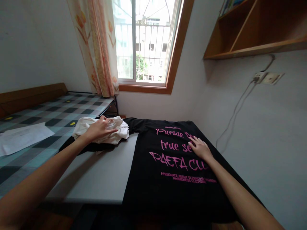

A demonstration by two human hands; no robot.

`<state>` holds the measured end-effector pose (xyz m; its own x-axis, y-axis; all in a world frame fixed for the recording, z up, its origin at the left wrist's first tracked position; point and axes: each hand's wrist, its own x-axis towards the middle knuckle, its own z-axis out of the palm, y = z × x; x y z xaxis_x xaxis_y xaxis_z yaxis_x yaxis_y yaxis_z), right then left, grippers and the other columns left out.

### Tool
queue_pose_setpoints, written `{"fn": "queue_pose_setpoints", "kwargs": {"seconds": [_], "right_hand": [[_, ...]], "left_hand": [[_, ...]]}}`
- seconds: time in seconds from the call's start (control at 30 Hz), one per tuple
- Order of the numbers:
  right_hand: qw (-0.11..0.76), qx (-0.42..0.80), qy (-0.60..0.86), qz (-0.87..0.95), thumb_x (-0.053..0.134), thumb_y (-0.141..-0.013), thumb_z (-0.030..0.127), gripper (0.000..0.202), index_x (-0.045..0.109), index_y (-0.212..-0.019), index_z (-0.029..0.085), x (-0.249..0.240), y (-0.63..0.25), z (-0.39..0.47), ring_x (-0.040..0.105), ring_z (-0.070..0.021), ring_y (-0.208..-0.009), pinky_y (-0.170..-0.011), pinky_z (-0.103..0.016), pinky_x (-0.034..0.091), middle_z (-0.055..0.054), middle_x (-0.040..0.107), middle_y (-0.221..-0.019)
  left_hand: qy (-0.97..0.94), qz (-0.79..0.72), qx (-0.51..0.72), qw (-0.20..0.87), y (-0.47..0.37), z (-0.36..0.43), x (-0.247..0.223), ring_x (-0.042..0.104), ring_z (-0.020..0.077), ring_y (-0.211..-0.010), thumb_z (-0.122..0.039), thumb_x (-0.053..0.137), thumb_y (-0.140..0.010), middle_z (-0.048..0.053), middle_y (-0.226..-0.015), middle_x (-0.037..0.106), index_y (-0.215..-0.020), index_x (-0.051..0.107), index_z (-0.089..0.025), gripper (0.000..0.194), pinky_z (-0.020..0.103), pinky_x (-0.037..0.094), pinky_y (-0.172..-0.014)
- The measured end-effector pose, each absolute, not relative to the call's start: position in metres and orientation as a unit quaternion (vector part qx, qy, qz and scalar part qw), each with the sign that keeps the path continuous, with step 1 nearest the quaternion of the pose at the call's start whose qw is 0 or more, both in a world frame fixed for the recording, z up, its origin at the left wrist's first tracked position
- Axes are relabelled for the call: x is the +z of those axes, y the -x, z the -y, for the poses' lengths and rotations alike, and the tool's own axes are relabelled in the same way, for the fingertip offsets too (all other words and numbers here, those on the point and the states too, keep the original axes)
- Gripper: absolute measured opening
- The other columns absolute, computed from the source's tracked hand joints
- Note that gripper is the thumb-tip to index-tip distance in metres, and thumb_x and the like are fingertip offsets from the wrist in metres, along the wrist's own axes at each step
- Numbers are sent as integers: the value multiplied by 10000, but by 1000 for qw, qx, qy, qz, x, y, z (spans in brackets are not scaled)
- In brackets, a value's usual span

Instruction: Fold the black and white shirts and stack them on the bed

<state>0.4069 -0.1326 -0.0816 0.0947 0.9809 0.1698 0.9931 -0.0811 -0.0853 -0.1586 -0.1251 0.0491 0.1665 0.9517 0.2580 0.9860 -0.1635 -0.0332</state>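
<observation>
A black T-shirt (148,188) with pink lettering lies spread over the right side of a white table (103,179). My right hand (198,147) rests on its printed front, fingers spread, covering the ends of some words. My left hand (102,129) lies on a crumpled white cloth (120,129), perhaps a garment, at the table's left edge. Its thumb and fingers are apart on top of the cloth, not wrapped round it. Dark fabric (83,148) shows beneath the white cloth.
A bed with a checked cover (59,110) stands on the left, with white paper sheets (25,137) on it. Ahead are a curtain (100,48) and a barred window (151,44). A wooden shelf (254,49) and a socket with a hanging cord (261,77) are on the right wall.
</observation>
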Motion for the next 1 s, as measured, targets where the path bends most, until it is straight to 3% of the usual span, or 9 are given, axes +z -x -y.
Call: {"fn": "queue_pose_setpoints", "kwargs": {"seconds": [0.13, 0.23, 0.33, 0.43, 0.6, 0.73, 0.87, 1.0], "right_hand": [[90, -36, 734, 672, 342, -959, 522, 586, 489, -1438, 219, -83, -408, 132, 363, -300, -1402, -1130, -474, 304, -92, 402, -1531], [95, -35, 736, 670, 345, -958, 527, 587, 496, -1433, 217, -83, -409, 132, 363, -299, -1402, -1130, -475, 306, -91, 401, -1532], [97, -35, 734, 671, 355, -956, 523, 586, 506, -1426, 206, -82, -408, 132, 368, -298, -1400, -1133, -466, 305, -96, 407, -1528], [98, -38, 733, 672, 364, -953, 510, 581, 513, -1419, 197, -82, -408, 133, 377, -296, -1394, -1131, -458, 309, -99, 417, -1521], [108, -43, 731, 673, 372, -946, 507, 565, 531, -1400, 211, -83, -408, 133, 395, -297, -1382, -1114, -470, 327, -98, 435, -1509], [112, -43, 730, 673, 359, -950, 513, 569, 529, -1401, 211, -83, -407, 133, 398, -295, -1380, -1113, -471, 327, -102, 438, -1506], [105, -37, 736, 668, 359, -955, 518, 578, 522, -1408, 199, -80, -405, 134, 391, -292, -1384, -1124, -460, 315, -106, 426, -1514], [90, -31, 744, 661, 364, -959, 506, 574, 510, -1418, 195, -76, -402, 136, 375, -287, -1395, -1136, -447, 299, -105, 415, -1522]], "left_hand": [[704, 685, -99, 160, 168, 122, 50, 512, 414, -1206, -778, 427, -779, 217, -1336, 523, -1427, 444, -164, 893, 503, 406, -960], [681, 718, -85, 116, 181, 116, 48, 531, 415, -1191, -769, 358, -813, 238, -1313, 564, -1468, 370, -113, 927, 506, 395, -968], [692, 714, -74, 83, 195, 109, 45, 557, 364, -1181, -621, 278, -914, 229, -1288, 594, -1455, 381, -77, 774, 445, 389, -990], [721, 688, -50, 60, 206, 105, 43, 584, 334, -1140, -531, 352, -917, 206, -1262, 610, -1413, 452, -106, 661, 393, 420, -946], [724, 686, -62, 23, 209, 104, 39, 636, 297, -935, -466, 426, -899, 167, -1081, 667, -1056, 664, -154, 423, 350, 449, -786], [661, 706, -250, -44, 208, 104, 39, 598, 205, -773, -357, 509, -872, 65, -847, 667, -907, 625, -173, 220, 274, 426, -682], [466, 684, -542, -141, 206, 95, 64, 465, 111, -605, -229, 492, -897, -32, -675, 538, -874, 564, -154, 106, 207, 387, -589], [398, 568, -715, -86, 185, 75, 118, 435, 77, -670, -156, 479, -944, -36, -712, 510, -838, 546, -126, 129, 180, 385, -658]]}}
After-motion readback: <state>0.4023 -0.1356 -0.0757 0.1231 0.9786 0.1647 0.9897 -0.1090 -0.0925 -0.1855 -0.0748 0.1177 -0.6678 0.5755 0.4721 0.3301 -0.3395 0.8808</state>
